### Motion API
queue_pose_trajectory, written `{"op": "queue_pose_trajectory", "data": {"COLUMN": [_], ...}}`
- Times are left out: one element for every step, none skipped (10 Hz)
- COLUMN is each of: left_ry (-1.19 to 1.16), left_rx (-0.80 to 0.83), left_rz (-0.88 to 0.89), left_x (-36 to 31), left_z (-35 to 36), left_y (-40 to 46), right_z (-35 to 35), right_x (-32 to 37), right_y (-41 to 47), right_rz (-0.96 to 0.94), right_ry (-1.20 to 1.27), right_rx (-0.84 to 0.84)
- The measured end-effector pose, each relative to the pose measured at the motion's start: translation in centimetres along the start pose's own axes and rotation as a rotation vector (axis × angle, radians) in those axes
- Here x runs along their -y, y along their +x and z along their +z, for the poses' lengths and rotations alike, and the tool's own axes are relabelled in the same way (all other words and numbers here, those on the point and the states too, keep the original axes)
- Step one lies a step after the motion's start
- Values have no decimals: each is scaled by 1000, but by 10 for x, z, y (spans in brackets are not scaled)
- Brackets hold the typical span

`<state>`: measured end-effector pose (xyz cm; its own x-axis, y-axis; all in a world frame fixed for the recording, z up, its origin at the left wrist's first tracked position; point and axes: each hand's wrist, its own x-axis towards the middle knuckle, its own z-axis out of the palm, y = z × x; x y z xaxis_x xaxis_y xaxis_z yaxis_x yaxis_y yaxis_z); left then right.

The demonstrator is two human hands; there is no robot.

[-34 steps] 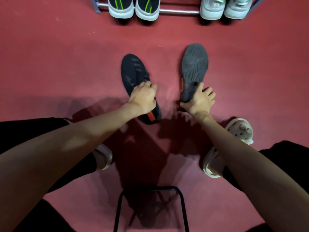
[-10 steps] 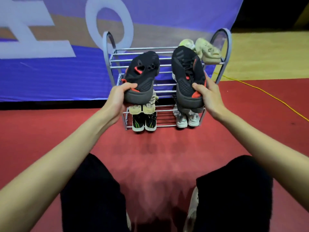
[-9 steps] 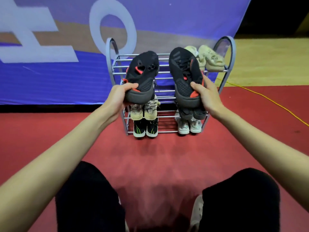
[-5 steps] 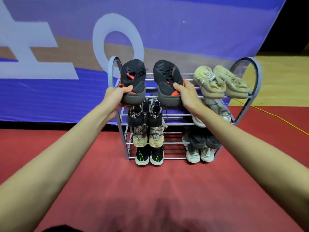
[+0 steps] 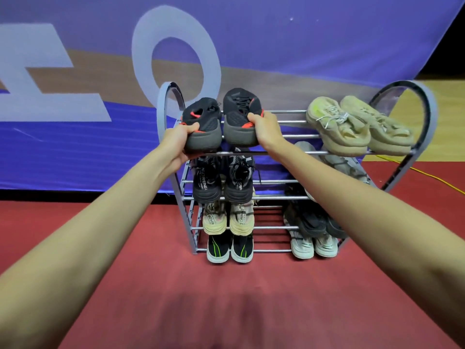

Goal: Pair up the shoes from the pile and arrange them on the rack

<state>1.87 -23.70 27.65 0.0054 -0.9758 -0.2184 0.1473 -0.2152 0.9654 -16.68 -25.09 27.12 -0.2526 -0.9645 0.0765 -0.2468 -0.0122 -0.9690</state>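
Two black shoes with red trim are at the top shelf of the grey metal shoe rack [image 5: 289,152], on its left half. My left hand [image 5: 180,141] grips the heel of the left black shoe [image 5: 202,122]. My right hand [image 5: 264,128] grips the heel of the right black shoe [image 5: 241,114]. Both shoes point toes away from me, side by side, heels at the shelf's front bar. I cannot tell whether their soles rest on the bars.
A beige pair [image 5: 357,124] lies on the top shelf's right half. Lower shelves hold a black pair [image 5: 222,182], a tan pair [image 5: 227,217], a black-and-green pair [image 5: 230,248], and grey and white pairs on the right. A blue banner [image 5: 75,147] hangs behind. Red floor [image 5: 226,298] lies in front.
I lifted the two black shoes off the floor, carried them to the rack, and brought them close together over the top shelf's left side. The camera has come nearer to the rack.
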Motion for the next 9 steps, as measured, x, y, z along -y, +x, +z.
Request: {"op": "queue_pose_trajectory", "data": {"left_ry": [14,24,55,115,190,247,342,577,801], "left_rx": [-16,-42,-95,-129,-139,-136,-130,-165,-233], "left_rz": [-6,-11,12,58,89,108,118,129,258], "left_x": [0,0,2,6,10,10,6,11,23], "left_z": [0,0,2,4,7,7,6,3,0], "left_y": [3,1,-2,-9,-17,-23,-30,-42,-57], "right_z": [-4,-8,-12,-15,-15,-12,-11,-16,-20], "right_x": [-6,-12,-13,-7,-2,1,0,1,-4], "right_y": [-1,-8,-11,-14,-17,-22,-26,-35,-51], "right_rz": [-6,-17,-20,-36,-53,-75,-107,-93,-214], "right_ry": [-82,-177,-230,-314,-377,-447,-469,-496,-597], "right_rx": [10,63,96,112,127,113,131,127,48]}}
